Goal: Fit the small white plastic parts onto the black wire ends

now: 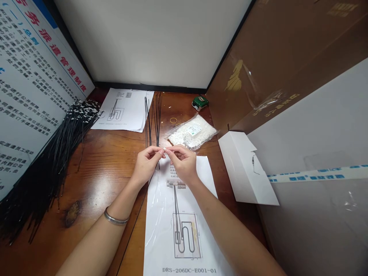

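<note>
My left hand (147,164) and my right hand (184,164) meet fingertip to fingertip above the top edge of a printed drawing sheet (161,230). Pinched in my left fingers is a thin black wire (132,226), which trails from under that hand to the lower edge of the view. A tiny white connector (165,148) shows between the fingertips, held by my right thumb and finger; the fingers cover most of it. Just beyond my hands lie several loose black wires (157,119) and a clear bag of small white connectors (198,130).
A thick bundle of black wires (54,161) with white ends leans at the left by a printed board (25,84). More drawing sheets (129,115), a green tape measure (200,102) and a folded white card (244,172) surround the work area. Cardboard (258,69) walls the right side.
</note>
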Action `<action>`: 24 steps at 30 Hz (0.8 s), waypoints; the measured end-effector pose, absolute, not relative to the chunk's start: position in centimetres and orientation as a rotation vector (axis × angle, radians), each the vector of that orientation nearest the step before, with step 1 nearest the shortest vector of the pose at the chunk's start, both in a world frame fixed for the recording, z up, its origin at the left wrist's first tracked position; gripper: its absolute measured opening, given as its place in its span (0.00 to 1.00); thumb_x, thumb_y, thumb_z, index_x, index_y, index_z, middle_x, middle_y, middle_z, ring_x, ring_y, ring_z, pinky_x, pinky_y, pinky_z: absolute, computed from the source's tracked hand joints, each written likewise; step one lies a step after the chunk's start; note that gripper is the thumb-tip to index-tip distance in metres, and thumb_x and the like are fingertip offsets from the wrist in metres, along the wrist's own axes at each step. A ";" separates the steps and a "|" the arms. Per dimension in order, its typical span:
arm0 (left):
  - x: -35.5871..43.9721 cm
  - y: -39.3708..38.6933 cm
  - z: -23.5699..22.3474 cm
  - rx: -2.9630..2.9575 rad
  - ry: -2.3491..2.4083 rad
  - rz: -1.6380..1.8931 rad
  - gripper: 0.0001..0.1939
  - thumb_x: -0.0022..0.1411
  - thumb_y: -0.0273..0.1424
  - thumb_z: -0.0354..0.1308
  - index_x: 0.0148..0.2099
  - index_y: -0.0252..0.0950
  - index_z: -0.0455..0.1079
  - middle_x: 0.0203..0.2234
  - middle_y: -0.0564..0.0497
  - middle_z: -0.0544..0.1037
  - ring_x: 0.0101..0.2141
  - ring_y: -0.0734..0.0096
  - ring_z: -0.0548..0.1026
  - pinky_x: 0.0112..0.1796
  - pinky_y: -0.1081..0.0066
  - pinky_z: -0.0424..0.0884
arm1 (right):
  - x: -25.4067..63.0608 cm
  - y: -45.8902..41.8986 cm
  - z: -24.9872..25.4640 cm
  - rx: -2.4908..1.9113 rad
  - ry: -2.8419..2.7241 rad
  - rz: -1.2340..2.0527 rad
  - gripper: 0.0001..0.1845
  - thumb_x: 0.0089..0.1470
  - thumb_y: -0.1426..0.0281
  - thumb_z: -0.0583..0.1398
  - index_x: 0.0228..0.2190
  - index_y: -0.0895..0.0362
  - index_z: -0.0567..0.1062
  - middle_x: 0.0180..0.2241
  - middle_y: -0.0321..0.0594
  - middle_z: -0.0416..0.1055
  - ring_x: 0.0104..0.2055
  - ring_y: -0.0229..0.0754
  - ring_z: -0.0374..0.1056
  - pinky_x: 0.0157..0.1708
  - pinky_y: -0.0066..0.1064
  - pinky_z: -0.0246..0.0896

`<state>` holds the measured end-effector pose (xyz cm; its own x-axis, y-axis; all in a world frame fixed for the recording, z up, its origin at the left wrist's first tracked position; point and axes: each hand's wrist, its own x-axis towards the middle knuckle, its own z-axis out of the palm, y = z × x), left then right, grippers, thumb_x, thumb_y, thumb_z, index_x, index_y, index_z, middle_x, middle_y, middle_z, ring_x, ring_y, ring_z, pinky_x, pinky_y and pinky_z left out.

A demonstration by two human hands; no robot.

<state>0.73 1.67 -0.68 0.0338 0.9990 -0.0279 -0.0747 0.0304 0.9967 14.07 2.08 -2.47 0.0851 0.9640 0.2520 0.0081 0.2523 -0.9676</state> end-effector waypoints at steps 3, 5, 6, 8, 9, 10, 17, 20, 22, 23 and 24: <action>0.7 1.7 -0.8 1.138 1.146 1.198 0.11 0.54 0.38 0.62 0.30 0.35 0.72 0.25 0.51 0.76 0.29 0.70 0.73 0.30 0.72 0.67 | 14.1 2.1 -2.5 -1.051 -1.261 0.965 0.04 0.50 0.69 0.64 0.28 0.55 0.79 0.29 0.39 0.73 0.25 0.36 0.67 0.21 0.29 0.62; 0.7 1.7 -0.8 1.134 1.146 1.195 0.10 0.54 0.38 0.62 0.30 0.35 0.72 0.24 0.52 0.75 0.28 0.71 0.73 0.30 0.73 0.67 | 14.1 2.1 -2.5 -1.047 -1.269 0.964 0.04 0.50 0.69 0.63 0.28 0.56 0.79 0.28 0.39 0.73 0.25 0.36 0.67 0.21 0.29 0.62; 0.7 1.7 -0.8 1.133 1.147 1.195 0.10 0.54 0.37 0.62 0.30 0.35 0.72 0.24 0.52 0.75 0.28 0.71 0.73 0.30 0.73 0.67 | 14.1 2.1 -2.6 -1.042 -1.275 0.958 0.04 0.50 0.69 0.63 0.28 0.56 0.79 0.28 0.39 0.73 0.25 0.36 0.66 0.21 0.29 0.61; 0.7 1.7 -0.8 1.132 1.147 1.195 0.10 0.54 0.37 0.62 0.29 0.35 0.72 0.24 0.52 0.75 0.28 0.72 0.72 0.31 0.73 0.67 | 14.0 2.2 -2.6 -1.032 -1.296 0.936 0.04 0.50 0.69 0.63 0.28 0.56 0.79 0.28 0.39 0.73 0.24 0.35 0.66 0.20 0.29 0.61; 0.7 1.7 -0.8 1.129 1.147 1.194 0.10 0.54 0.36 0.62 0.29 0.35 0.72 0.23 0.52 0.75 0.28 0.71 0.73 0.31 0.73 0.67 | 14.0 2.2 -2.6 -1.032 -1.310 0.920 0.04 0.51 0.69 0.63 0.28 0.56 0.79 0.29 0.39 0.73 0.24 0.35 0.65 0.20 0.29 0.61; 0.7 1.7 -0.7 1.125 1.145 1.193 0.10 0.54 0.36 0.62 0.29 0.35 0.72 0.23 0.52 0.75 0.28 0.71 0.73 0.31 0.73 0.67 | 14.1 2.2 -2.7 -1.035 -1.327 0.899 0.04 0.51 0.69 0.63 0.28 0.56 0.79 0.29 0.39 0.73 0.24 0.35 0.65 0.20 0.29 0.61; 0.9 1.5 -0.3 1.075 1.152 1.187 0.10 0.52 0.37 0.64 0.28 0.34 0.75 0.24 0.50 0.78 0.27 0.69 0.74 0.30 0.70 0.69 | 14.5 2.1 -2.6 -1.042 -1.485 0.736 0.04 0.52 0.71 0.61 0.28 0.56 0.77 0.29 0.39 0.73 0.22 0.34 0.63 0.20 0.29 0.58; 0.8 1.5 -0.2 1.072 1.153 1.184 0.10 0.52 0.37 0.64 0.28 0.34 0.75 0.24 0.49 0.79 0.28 0.68 0.75 0.32 0.69 0.70 | 14.8 2.2 -2.4 -1.017 -1.556 0.674 0.05 0.53 0.73 0.60 0.29 0.56 0.77 0.29 0.39 0.74 0.21 0.33 0.63 0.18 0.28 0.57; 0.8 1.5 -0.3 1.081 1.147 1.184 0.10 0.52 0.37 0.64 0.28 0.34 0.76 0.24 0.49 0.79 0.29 0.67 0.75 0.34 0.69 0.70 | 14.8 2.2 -2.3 -1.008 -1.587 0.642 0.05 0.53 0.74 0.59 0.29 0.56 0.77 0.29 0.39 0.74 0.20 0.33 0.62 0.18 0.28 0.56; 0.8 1.5 -0.3 1.092 1.142 1.189 0.10 0.52 0.36 0.64 0.28 0.34 0.76 0.25 0.49 0.79 0.30 0.67 0.76 0.35 0.68 0.70 | 14.8 2.2 -2.3 -1.008 -1.598 0.629 0.05 0.53 0.74 0.59 0.29 0.56 0.77 0.29 0.39 0.74 0.20 0.33 0.61 0.18 0.28 0.56; 0.8 1.5 -0.3 1.106 1.136 1.197 0.09 0.52 0.36 0.64 0.28 0.34 0.76 0.25 0.49 0.79 0.30 0.67 0.76 0.36 0.68 0.70 | 14.8 2.2 -2.2 -1.013 -1.605 0.619 0.05 0.53 0.74 0.59 0.29 0.56 0.77 0.29 0.39 0.73 0.20 0.32 0.61 0.18 0.28 0.56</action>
